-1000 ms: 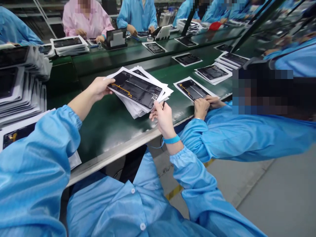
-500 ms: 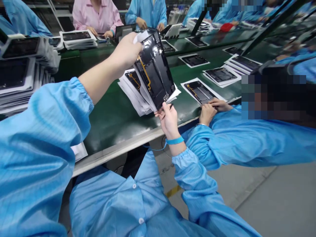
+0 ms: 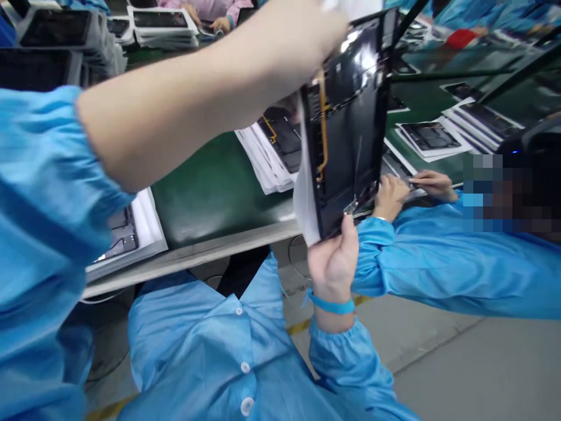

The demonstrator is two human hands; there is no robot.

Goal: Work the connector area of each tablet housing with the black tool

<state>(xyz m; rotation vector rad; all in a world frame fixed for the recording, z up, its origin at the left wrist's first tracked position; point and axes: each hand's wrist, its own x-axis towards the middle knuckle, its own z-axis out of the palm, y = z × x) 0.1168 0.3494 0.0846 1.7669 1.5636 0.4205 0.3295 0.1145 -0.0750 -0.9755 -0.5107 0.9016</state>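
Observation:
A black tablet housing [image 3: 350,134] with an orange flex cable along one side is raised and tilted in front of me, its open inner side showing. White paper [image 3: 303,193] hangs behind it. My left hand [image 3: 313,38], blurred by motion, grips the upper left corner. At the bottom edge my right hand [image 3: 335,260] holds the housing, thumb in front and fingers behind; a blue band [image 3: 331,304] circles that wrist. Beyond, partly covered by my arm and the raised piece, lies a stack of paper sheets [image 3: 267,169] topped with another such housing [image 3: 287,140].
Stacks of housings on paper [image 3: 118,58] rise at the far left; another stack [image 3: 144,228] lies by the front edge. To the right, a co-worker's hands [image 3: 390,196] touch a housing. More papers with housings [image 3: 429,137] lie on the green bench [image 3: 197,199].
Both hands have brought the housing and its paper closer to me and rightward, off the area above the stack. It stands more upright now. My view has shifted too.

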